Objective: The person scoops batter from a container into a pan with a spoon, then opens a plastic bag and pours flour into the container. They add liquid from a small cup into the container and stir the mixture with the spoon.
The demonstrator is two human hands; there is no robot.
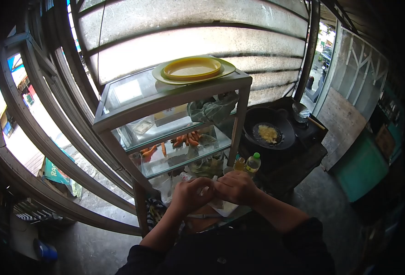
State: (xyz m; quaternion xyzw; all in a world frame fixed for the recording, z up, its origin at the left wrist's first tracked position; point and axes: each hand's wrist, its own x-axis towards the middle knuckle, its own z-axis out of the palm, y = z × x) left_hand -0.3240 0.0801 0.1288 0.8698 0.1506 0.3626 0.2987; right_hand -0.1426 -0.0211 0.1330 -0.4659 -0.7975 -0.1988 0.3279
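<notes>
Both my hands meet in front of the glass cabinet, fingertips close together. My left hand [191,194] has its fingers curled round a small whitish thing, perhaps thin plastic, too small to name. Pinched fingers show on my right hand [235,187], touching the same whitish thing. Below them lies a white tray or board [228,209], partly covered by my hands. Just beyond my right hand stand a green-capped bottle [253,164] and a smaller bottle with yellowish liquid [239,163].
The glass cabinet [172,100] holds orange-brown food pieces [187,139] and carries a yellow oval plate [192,68] on top. A black wok [285,142] with yellow food [267,133] frying stands at right, near a ladle [300,112]. Metal bars curve along the left.
</notes>
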